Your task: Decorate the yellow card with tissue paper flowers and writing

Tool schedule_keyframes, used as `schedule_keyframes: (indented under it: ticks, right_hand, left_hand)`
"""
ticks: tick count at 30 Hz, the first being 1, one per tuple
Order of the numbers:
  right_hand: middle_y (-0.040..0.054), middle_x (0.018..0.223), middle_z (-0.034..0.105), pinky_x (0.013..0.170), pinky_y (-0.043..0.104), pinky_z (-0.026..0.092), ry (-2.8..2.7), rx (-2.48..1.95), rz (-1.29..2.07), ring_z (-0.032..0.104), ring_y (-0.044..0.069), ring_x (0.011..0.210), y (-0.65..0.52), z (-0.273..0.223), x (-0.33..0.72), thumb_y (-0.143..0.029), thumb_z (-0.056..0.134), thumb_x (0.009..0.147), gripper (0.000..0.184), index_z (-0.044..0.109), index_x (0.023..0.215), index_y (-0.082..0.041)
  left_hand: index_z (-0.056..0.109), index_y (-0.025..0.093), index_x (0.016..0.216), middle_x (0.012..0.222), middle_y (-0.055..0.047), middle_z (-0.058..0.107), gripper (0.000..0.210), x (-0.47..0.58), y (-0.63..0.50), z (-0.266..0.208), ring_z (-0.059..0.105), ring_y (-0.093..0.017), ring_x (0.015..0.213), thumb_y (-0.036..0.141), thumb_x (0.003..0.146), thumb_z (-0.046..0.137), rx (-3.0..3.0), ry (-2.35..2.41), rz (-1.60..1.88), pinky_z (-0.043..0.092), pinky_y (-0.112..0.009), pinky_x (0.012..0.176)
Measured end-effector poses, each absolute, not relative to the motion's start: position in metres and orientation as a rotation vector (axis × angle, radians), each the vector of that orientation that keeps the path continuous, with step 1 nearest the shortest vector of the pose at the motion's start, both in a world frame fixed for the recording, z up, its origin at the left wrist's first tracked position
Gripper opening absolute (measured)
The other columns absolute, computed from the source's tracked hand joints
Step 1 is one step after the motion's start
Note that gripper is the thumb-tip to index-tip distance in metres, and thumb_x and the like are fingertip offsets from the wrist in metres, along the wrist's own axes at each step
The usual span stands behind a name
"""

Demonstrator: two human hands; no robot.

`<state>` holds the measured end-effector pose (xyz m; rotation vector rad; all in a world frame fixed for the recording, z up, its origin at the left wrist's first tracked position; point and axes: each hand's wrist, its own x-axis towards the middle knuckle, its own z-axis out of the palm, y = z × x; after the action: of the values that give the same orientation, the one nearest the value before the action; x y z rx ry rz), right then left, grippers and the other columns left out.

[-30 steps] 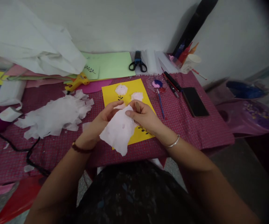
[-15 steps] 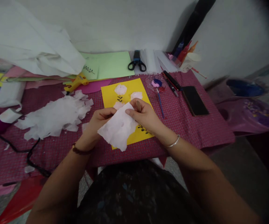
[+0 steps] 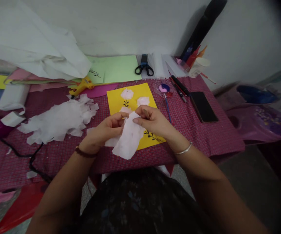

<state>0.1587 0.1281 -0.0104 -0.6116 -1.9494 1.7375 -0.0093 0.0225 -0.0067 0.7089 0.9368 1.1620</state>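
A thin sheet of white tissue paper [image 3: 130, 139] hangs between my hands, folded over on itself. My left hand [image 3: 112, 128] pinches its left side between thumb and fingers. At the upper right edge, my right hand [image 3: 153, 121] grips the paper between thumb and fingers; a small brown tip shows among those fingers, too little to name. Under both hands lies a yellow sheet [image 3: 137, 91] with pale pink-white paper flowers [image 3: 127, 94] and dark painted leaf sprigs [image 3: 152, 136]. The hands and tissue hide its middle.
To the left lies a heap of white tissue pieces [image 3: 59, 120], with a yellow glue gun [image 3: 83, 87] behind it. Black scissors [image 3: 144, 66] rest on papers at the back. Right are a paint palette [image 3: 163, 88], a thin brush [image 3: 167, 109] and a dark phone [image 3: 203, 107].
The tissue, spread wide before, is now folded narrower, with its loose lower part turned. My left hand has shifted slightly right over it. My right hand keeps its hold.
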Motion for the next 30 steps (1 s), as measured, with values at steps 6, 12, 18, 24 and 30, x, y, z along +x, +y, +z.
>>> schedule_keyframes:
  ticks: [6, 12, 18, 24, 30]
  right_hand:
    - [-0.0061, 0.063, 0.035, 0.053, 0.026, 0.026, -1.973, -0.647, 1.663, 0.031, 0.009, 0.058, 0.127, -0.011, 0.156, -0.031, 0.064, 0.080, 0.024, 0.044, 0.071, -0.021]
    - [-0.0062, 0.063, 0.035, 0.054, 0.026, 0.025, -1.968, -0.607, 1.622, 0.032, 0.009, 0.058, 0.127, -0.012, 0.155, -0.029, 0.063, 0.080, 0.024, 0.043, 0.070, -0.021]
    - [-0.0062, 0.064, 0.038, 0.054, 0.026, 0.025, -1.959, -0.584, 1.676, 0.034, 0.009, 0.058, 0.124, -0.011, 0.154, -0.029, 0.062, 0.080, 0.016, 0.049, 0.076, -0.020]
    - [-0.0064, 0.063, 0.037, 0.053, 0.025, 0.025, -1.958, -0.624, 1.643, 0.033, 0.008, 0.058, 0.125, -0.012, 0.154, -0.028, 0.062, 0.079, 0.017, 0.048, 0.073, -0.020]
    - [-0.0068, 0.062, 0.035, 0.052, 0.025, 0.024, -1.973, -0.600, 1.637, 0.031, 0.008, 0.057, 0.128, -0.014, 0.153, -0.030, 0.062, 0.078, 0.020, 0.047, 0.072, -0.020]
  left_hand:
    - [0.066, 0.015, 0.074, 0.063, 0.002, 0.066, 0.020, -0.008, 0.023, -0.003, 0.059, -0.008, 0.052, 0.019, 0.064, 0.082, 0.685, 1.091, 1.134, 0.046, -0.016, 0.049]
    - [0.060, 0.016, 0.077, 0.065, 0.005, 0.064, 0.025, -0.009, 0.024, -0.008, 0.056, -0.005, 0.048, 0.013, 0.062, 0.081, 0.706, 1.049, 1.199, 0.042, -0.014, 0.044]
    - [0.061, 0.018, 0.085, 0.068, 0.005, 0.064, 0.028, -0.008, 0.027, -0.017, 0.055, -0.006, 0.049, 0.014, 0.065, 0.079, 0.730, 1.004, 1.216, 0.042, -0.015, 0.045]
    - [0.069, 0.016, 0.083, 0.073, 0.000, 0.069, 0.023, -0.008, 0.028, -0.020, 0.060, -0.008, 0.061, 0.015, 0.062, 0.078, 0.833, 1.023, 1.199, 0.048, -0.017, 0.057]
    - [0.067, 0.015, 0.072, 0.061, 0.003, 0.065, 0.017, -0.008, 0.029, -0.023, 0.053, -0.006, 0.049, 0.018, 0.060, 0.078, 0.791, 1.182, 1.151, 0.041, -0.016, 0.048]
